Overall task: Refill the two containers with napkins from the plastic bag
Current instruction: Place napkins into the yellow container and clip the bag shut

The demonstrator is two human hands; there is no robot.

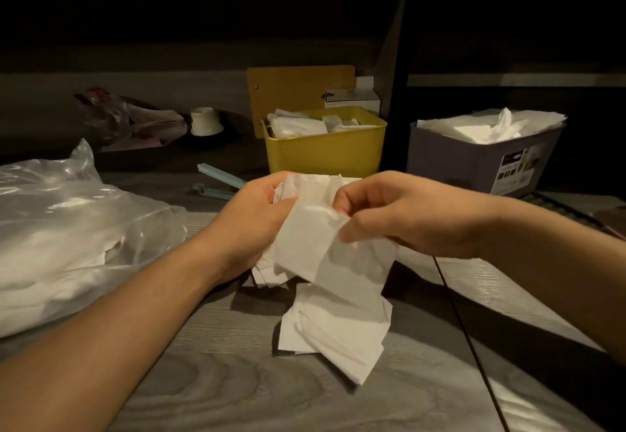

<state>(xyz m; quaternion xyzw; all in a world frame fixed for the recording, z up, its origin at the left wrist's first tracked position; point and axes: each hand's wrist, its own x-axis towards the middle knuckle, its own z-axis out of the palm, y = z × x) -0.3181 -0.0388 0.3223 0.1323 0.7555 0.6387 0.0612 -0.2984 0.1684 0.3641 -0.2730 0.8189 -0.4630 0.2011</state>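
- Both hands meet over the middle of the grey wood-grain table (210, 394), close together and clamped on the same loose bunch of white napkins (325, 252).
- The left hand (250, 225) wraps the bunch from the side, fingers curled behind it; the right hand (416, 215) pinches the upper sheets between thumb and fingertips.
- The lower napkins of the bunch trail down onto the table, crumpled and unevenly folded.
- The plastic bag (67, 228) lies at the left, slack and still holding a white mass of napkins.
- The yellow container (325, 150) sits just beyond the hands, already holding napkins; the purple-grey container (481, 160) stands to its right, heaped above its rim.
- Handling, as a judgement: the napkins look very light, soft and limp (no stiffness to lean on), so single sheets will likely slide off or tear if tugged.
- The safest hold is probably across the whole stack near its folded middle, squeezed flat from both sides, not by one corner.
- A blue clip (220, 181) lies behind the left hand.
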